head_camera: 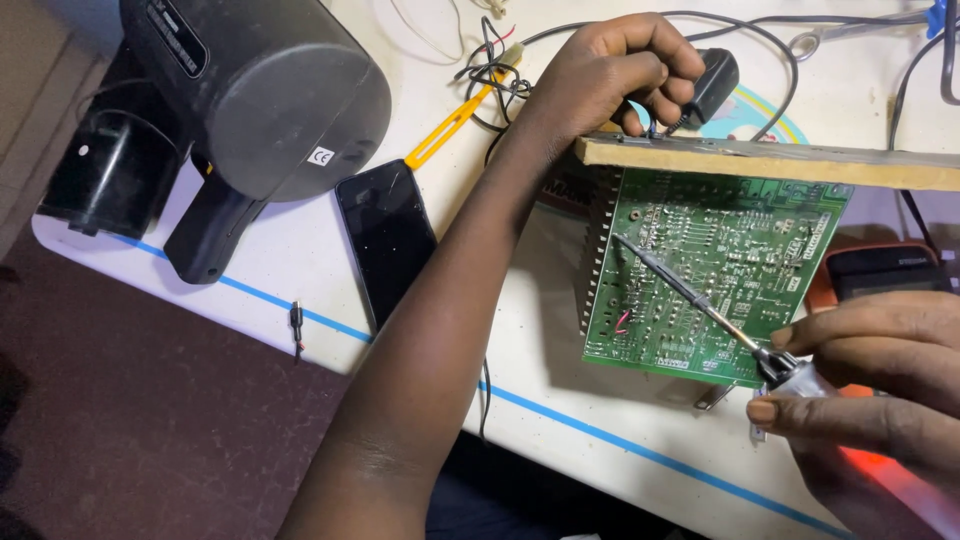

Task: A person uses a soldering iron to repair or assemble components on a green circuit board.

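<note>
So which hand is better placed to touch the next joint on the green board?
The right hand. It holds the soldering iron, whose tip already rests on the green circuit board. The left hand is closed around the wooden strip at the board's top edge, steadying it.

Big black cylindrical plastic device w/ a handle is sitting upper left of frame. Black glass-fronted smartphone is lying screen-up at centre-left, yellow plastic strip angling above it. Tangled black cables are running along top edge, over white tabletop w/ blue stripe.
</note>
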